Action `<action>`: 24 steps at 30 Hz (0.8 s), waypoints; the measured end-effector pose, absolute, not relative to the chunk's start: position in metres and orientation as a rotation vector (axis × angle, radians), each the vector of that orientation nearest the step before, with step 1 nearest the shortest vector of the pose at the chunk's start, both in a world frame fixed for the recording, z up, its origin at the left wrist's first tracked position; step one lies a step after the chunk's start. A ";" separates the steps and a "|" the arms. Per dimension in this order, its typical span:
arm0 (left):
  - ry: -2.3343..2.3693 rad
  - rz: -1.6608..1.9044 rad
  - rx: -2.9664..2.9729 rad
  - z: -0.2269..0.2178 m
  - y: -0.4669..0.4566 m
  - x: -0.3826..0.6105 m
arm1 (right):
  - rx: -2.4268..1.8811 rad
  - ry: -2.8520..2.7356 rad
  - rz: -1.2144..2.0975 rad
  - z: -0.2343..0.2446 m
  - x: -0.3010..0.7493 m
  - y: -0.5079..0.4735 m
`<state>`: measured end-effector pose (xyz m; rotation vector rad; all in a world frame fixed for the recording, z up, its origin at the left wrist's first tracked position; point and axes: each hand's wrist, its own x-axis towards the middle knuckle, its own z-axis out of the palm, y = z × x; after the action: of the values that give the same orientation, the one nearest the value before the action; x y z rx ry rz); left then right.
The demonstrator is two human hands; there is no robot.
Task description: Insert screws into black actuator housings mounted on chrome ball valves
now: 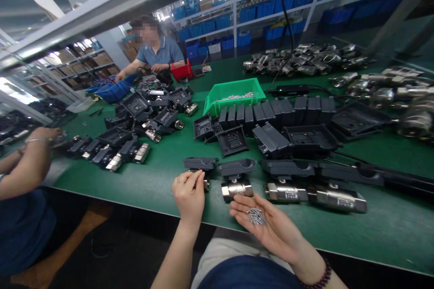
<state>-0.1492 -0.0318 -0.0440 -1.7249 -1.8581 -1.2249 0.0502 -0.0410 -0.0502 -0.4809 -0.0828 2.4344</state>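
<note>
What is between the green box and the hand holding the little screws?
In the head view, black plastic housings and a metal valve lie between the green bin and the right hand.

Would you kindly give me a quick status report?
Left hand pinching at the valve. Right hand open, screws on palm. Nothing between them.

Factory assembly workshop w/ stockroom. Long green bench (356,230) strewn w/ dark plastic housings (271,140) & metal valve bodies (305,58) at 1 o'clock; green parts bin (233,95) at 12; shelving w/ blue bins (267,9) behind; co-worker (154,49) seated at 11.
</note>
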 end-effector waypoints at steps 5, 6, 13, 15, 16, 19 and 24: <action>-1.809 -1.350 -2.242 -0.021 -0.059 -0.108 | -0.391 -0.101 2.462 -0.049 0.047 -0.040; -1.793 -1.333 -2.405 -0.019 -0.063 -0.100 | -0.367 -0.085 2.447 -0.049 0.047 -0.040; -1.816 -0.794 -2.749 -0.023 -0.062 -0.073 | -0.426 0.047 2.413 -0.054 0.046 -0.043; -1.806 -0.690 -2.747 -0.022 -0.060 -0.072 | -0.438 0.070 2.414 -0.055 0.047 -0.042; -1.801 -0.653 -2.745 -0.021 -0.060 -0.071 | -0.438 0.078 2.415 -0.056 0.047 -0.042; -1.800 -0.585 -2.755 -0.016 -0.059 -0.070 | -0.432 0.107 2.410 -0.057 0.047 -0.042; -1.828 -0.615 -2.761 -0.013 -0.059 -0.067 | -0.419 0.130 2.395 -0.058 0.048 -0.041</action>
<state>-0.0667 -0.0591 -0.0130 -2.7615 -1.8277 -0.6149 0.0482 -0.0411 -0.0578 -0.4188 0.1304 2.3949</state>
